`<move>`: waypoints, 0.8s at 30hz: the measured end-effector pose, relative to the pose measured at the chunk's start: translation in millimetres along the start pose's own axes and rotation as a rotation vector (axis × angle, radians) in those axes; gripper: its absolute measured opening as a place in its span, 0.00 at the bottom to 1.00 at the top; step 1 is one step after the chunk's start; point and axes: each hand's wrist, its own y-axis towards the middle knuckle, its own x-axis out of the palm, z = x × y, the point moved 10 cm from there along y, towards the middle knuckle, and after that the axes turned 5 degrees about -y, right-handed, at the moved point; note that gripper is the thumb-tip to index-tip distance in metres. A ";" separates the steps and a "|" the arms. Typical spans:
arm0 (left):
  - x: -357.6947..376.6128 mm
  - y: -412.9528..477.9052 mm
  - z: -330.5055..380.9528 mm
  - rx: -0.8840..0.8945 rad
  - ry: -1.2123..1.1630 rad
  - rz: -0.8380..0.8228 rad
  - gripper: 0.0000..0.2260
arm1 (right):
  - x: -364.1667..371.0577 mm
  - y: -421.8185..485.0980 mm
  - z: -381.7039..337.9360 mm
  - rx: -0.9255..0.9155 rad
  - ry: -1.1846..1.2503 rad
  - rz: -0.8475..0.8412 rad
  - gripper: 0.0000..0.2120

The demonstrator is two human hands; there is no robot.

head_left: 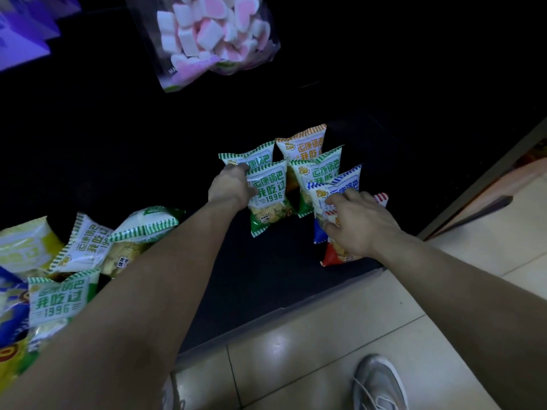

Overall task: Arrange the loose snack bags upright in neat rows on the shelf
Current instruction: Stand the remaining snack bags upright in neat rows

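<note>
Both arms bare, stretched fwd & down, L forearm coming in from lower left. L hand [232,187] knuckles up, wrist approx. straight, fingers curled round top corner of green bag [268,199]. R hand [361,223] to the right of L, a bit nearer the body, back up, fingers bent over top edge of red bag [336,254], thumb pinching it from the left.
</note>
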 end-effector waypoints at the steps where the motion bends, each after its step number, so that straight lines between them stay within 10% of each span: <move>1: -4.2 -3.3 -0.4 0.013 0.028 -0.003 0.29 | -4.0 0.0 -3.2 -0.001 -0.016 0.005 0.28; 14: -129.3 -164.6 -77.6 0.145 0.278 -0.214 0.29 | -46.6 -44.5 -167.5 -0.270 -0.079 0.020 0.26; 24: -129.6 -252.0 -252.3 -0.091 0.313 -0.405 0.29 | 79.1 -61.4 -319.7 -0.378 -0.051 -0.233 0.26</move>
